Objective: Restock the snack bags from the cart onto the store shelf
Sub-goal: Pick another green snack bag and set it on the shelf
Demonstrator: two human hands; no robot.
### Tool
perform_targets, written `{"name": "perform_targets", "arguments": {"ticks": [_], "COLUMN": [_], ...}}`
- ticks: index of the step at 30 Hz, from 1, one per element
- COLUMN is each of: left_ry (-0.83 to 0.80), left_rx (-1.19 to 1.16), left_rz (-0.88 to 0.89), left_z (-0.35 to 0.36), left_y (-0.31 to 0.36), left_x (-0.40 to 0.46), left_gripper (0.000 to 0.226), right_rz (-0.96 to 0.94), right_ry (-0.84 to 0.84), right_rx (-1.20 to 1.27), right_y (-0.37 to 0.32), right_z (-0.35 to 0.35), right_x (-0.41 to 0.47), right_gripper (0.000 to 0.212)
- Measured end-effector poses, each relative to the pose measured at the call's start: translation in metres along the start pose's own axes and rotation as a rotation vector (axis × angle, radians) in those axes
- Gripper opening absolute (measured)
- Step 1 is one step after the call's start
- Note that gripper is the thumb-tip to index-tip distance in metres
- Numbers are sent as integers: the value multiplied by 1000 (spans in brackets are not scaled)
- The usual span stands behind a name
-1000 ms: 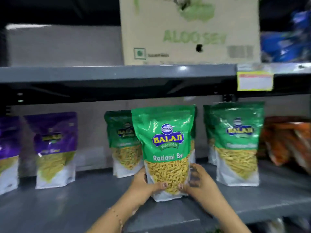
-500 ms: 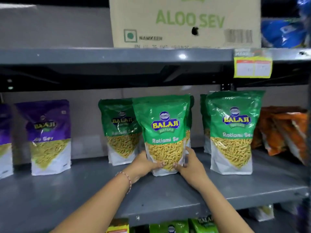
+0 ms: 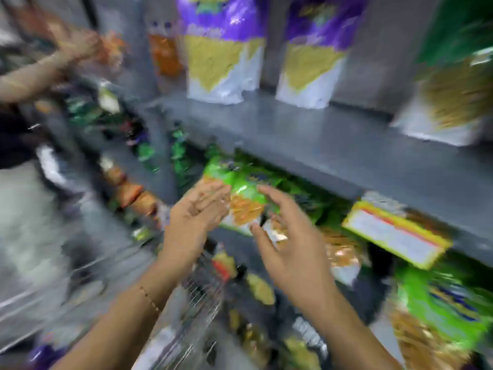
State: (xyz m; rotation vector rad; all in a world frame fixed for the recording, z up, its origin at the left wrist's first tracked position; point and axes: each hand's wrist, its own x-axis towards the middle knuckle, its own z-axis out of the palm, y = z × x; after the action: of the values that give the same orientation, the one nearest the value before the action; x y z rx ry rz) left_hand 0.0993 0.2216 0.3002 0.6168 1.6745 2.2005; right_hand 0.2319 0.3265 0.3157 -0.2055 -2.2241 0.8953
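Note:
The view is blurred by motion. My left hand (image 3: 196, 209) and my right hand (image 3: 288, 241) hover with fingers apart over the wire cart (image 3: 197, 303), holding nothing. Just beyond my fingers lies a green snack bag (image 3: 245, 193) below the grey shelf (image 3: 320, 150); whether I touch it I cannot tell. Two purple snack bags (image 3: 221, 49) stand upright at the back of the shelf, and a green snack bag (image 3: 450, 94) stands at its right. Loose bags lie in the cart.
Another person's arm (image 3: 40, 68) reaches toward orange packets at the upper left. A yellow price tag (image 3: 394, 233) hangs on the shelf's front edge. More green and orange bags (image 3: 437, 311) fill the lower shelf at right. Grey floor (image 3: 26, 222) lies at left.
Both hands let go of the green bag that now stands on the shelf at right. My view swung left and down toward the cart, and my hands dropped below the shelf edge.

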Motion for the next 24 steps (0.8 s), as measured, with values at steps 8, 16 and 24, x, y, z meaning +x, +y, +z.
{"name": "perform_targets", "arguments": {"ticks": [8,16,24], "left_ry": [173,-261,-367], "left_rx": [690,993,1273], "left_rz": [-744,-1229,-1213], "left_z": [-273,-319,-314], "left_y": [-174,-263,-312], "left_x": [-102,-164,-166], "left_gripper": [48,53,34], "right_rz": [180,59,-206], "right_ry": [-1027,-1629,-1804], "right_rx": [-78,-391,-625], "right_y": [78,123,155], "right_z": [265,419,463], "right_x": [-51,-108,-143], "right_gripper": [48,48,49]}}
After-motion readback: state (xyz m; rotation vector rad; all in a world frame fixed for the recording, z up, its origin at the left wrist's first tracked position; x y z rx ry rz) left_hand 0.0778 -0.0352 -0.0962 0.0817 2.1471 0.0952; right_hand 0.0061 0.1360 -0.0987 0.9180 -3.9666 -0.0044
